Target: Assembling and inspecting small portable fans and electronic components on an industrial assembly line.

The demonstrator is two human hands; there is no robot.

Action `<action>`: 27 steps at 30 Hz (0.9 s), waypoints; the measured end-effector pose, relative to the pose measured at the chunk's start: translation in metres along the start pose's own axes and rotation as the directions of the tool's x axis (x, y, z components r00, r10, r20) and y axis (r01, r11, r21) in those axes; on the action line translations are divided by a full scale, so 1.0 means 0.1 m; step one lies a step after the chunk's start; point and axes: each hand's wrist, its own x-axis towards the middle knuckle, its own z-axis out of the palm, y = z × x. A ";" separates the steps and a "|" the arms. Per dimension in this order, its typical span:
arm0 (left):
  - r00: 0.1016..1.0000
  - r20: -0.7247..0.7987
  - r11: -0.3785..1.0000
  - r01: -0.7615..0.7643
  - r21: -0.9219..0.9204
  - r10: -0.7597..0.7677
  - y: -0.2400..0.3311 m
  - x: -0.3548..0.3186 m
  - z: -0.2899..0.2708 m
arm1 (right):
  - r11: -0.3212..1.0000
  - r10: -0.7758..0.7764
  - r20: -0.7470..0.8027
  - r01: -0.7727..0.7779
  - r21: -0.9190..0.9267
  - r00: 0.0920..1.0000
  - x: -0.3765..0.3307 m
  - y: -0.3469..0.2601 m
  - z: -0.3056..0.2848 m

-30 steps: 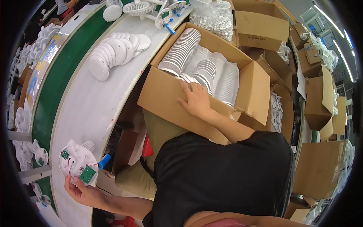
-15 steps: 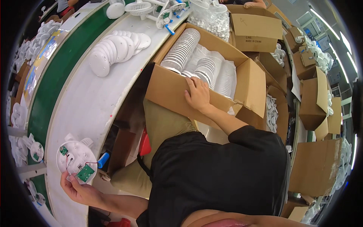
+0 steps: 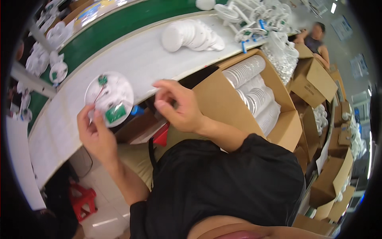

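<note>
A round white plastic base (image 3: pixel 123 89) lies near the edge of the white worktop. It carries a small green circuit board (image 3: pixel 102 79), a larger green circuit board (image 3: pixel 115 113) and a thin wire (image 3: pixel 98 95). My left hand (image 3: pixel 99 133) is at the rim, finger and thumb closed where the wire runs down to them. A blue cylinder (image 3: pixel 137 110) sticks out beside the base. To the right hovers my right hand (image 3: pixel 181 105), fingers loosely curled, thumb and forefinger apart, with nothing visible in it.
An open cardboard box (image 3: pixel 223 99) holds rows of white rings (image 3: pixel 248 71) at my right. White discs (image 3: pixel 179 36) lie overlapped on the worktop (image 3: pixel 147 47), near white fan parts (image 3: pixel 238 16). Beyond runs a green belt (image 3: pixel 95 46). A red stool (image 3: pixel 83 201) stands below. Another person sits far right.
My right hand has left the rings in the box and come left toward the base. My left hand stays at the base's rim. The whole view has turned toward the worktop.
</note>
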 end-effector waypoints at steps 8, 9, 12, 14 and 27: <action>0.998 -0.040 0.995 -0.055 0.078 0.058 0.34 -0.08 0.35 | 0.976 -0.163 0.094 0.174 -0.130 0.982 0.40 -0.01 0.08; 0.998 -0.042 0.996 -0.044 0.082 0.047 0.36 -0.09 0.34 | 0.979 -0.159 0.110 0.171 -0.112 0.981 0.38 -0.03 0.06; 0.999 -0.037 0.996 -0.024 0.084 0.027 0.39 -0.10 0.28 | 0.972 -0.217 0.050 0.221 -0.083 0.975 0.32 -0.09 0.05; 0.996 -0.058 0.996 -0.061 0.063 0.064 0.37 -0.09 0.25 | 0.948 -0.260 0.075 0.270 -0.169 0.963 0.28 -0.11 0.09; 0.979 -0.163 0.990 -0.111 0.082 0.124 0.42 -0.13 0.12 | 0.463 0.502 0.362 -0.598 0.654 0.785 0.18 -0.21 0.33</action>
